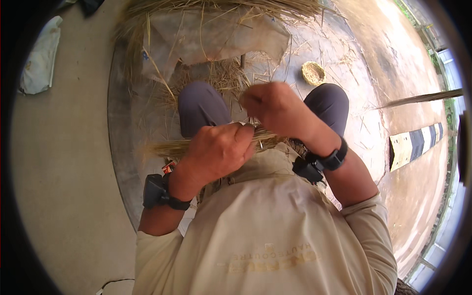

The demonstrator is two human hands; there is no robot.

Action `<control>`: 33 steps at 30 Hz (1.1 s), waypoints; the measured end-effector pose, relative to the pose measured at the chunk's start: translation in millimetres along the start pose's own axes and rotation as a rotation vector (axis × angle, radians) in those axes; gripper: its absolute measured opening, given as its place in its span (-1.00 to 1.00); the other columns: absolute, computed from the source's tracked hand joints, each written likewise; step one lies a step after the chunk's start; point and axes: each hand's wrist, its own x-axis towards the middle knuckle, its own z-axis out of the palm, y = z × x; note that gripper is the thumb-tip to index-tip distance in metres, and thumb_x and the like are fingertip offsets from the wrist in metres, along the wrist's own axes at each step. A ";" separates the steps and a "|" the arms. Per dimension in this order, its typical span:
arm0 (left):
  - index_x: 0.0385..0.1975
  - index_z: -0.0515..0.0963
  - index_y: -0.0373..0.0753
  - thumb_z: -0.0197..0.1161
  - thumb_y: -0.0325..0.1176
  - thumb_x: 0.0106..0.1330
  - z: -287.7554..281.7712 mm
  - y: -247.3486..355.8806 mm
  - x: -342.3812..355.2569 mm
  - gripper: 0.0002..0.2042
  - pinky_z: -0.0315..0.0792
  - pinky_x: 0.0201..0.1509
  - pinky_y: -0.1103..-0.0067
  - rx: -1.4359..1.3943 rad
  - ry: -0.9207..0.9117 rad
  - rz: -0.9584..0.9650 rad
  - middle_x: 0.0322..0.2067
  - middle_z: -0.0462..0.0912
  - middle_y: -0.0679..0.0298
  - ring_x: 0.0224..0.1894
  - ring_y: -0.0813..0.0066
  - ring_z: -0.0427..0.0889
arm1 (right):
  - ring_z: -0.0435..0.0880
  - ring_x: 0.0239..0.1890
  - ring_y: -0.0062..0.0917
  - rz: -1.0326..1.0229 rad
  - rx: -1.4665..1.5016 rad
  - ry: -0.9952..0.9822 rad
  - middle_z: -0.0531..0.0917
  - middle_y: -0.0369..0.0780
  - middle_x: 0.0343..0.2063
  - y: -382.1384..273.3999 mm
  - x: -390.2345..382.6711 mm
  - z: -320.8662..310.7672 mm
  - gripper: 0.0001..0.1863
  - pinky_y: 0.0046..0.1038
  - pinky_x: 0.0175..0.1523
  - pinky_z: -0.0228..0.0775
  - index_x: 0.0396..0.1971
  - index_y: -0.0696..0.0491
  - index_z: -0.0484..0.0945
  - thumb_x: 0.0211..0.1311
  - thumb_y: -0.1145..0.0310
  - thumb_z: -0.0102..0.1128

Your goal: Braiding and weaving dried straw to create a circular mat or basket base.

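A bundle of dry straw [169,148] lies across my lap, its loose ends fanning out to the left. My left hand [219,147] is closed around this straw, thumb and forefinger pinched near the bundle's middle. Just above and to the right, my right hand [275,109] is raised with its fingers curled together, slightly smeared by motion. Whatever is between those fingers is too blurred to make out. A small shiny piece shows on the straw beside the left fingertips. More of the bundle emerges beneath my right wrist.
A large heap of straw [221,7] lies at the far side on a worn plastic sheet [221,37]. A small round woven straw basket [313,73] sits beyond my right knee. A white bag [42,56] is at far left, a striped barrier block [417,146] at right.
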 end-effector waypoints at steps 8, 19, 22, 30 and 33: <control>-0.28 0.58 -0.23 0.38 -0.39 0.23 -1.9 -11.4 -5.0 -0.85 0.57 -0.42 0.27 -0.050 -0.060 -0.028 -0.53 0.65 0.16 -0.48 0.11 0.71 | 0.76 -0.42 -0.42 0.029 0.507 0.053 0.75 -0.15 -0.44 -4.9 -13.0 -1.0 -0.73 -0.38 -0.25 0.60 -0.09 0.21 0.67 0.53 0.29 0.19; -0.27 0.56 -0.25 0.37 -0.36 0.26 -93.0 -66.8 -49.1 -0.84 0.54 -0.37 0.18 0.092 -0.099 -0.278 -0.44 0.69 0.06 -0.42 -0.03 0.70 | 0.20 -0.55 -0.72 -0.052 1.177 0.618 0.42 -0.32 -0.37 97.7 -118.5 -241.3 -0.57 -0.64 -0.54 0.06 0.40 0.34 0.31 0.64 0.54 -0.12; -0.29 0.58 -0.26 0.37 -0.35 0.27 -102.5 -65.5 -50.2 -0.85 0.52 -0.37 0.17 0.131 -0.108 -0.256 -0.45 0.68 0.04 -0.43 -0.05 0.69 | 0.17 -0.56 -0.71 -0.011 1.068 0.855 0.45 -0.30 -0.35 136.0 -159.2 -286.1 -0.57 -0.64 -0.54 0.05 0.40 0.37 0.29 0.66 0.55 -0.15; -0.14 0.65 -0.29 0.36 -0.36 0.27 -64.4 -37.2 -11.5 -0.78 0.59 -0.30 0.21 -0.208 -0.210 -0.133 -0.41 0.73 0.00 -0.37 -0.05 0.74 | 0.52 -0.29 -0.68 0.092 0.432 0.218 0.69 -0.24 -0.15 16.1 -70.2 -93.6 -0.71 -0.59 -0.22 0.38 0.10 0.22 0.61 0.60 0.37 0.05; 0.02 0.67 -0.31 0.33 -0.44 0.25 -52.1 -24.8 3.4 -0.67 0.65 -0.24 0.29 -0.303 -0.205 -0.106 -0.35 0.76 -0.04 -0.33 -0.02 0.79 | 0.59 -0.14 -0.70 0.161 0.683 -0.192 0.75 -0.21 -0.04 4.0 -41.5 -11.5 -0.55 -0.60 -0.06 0.44 0.28 0.20 0.60 0.64 0.18 0.13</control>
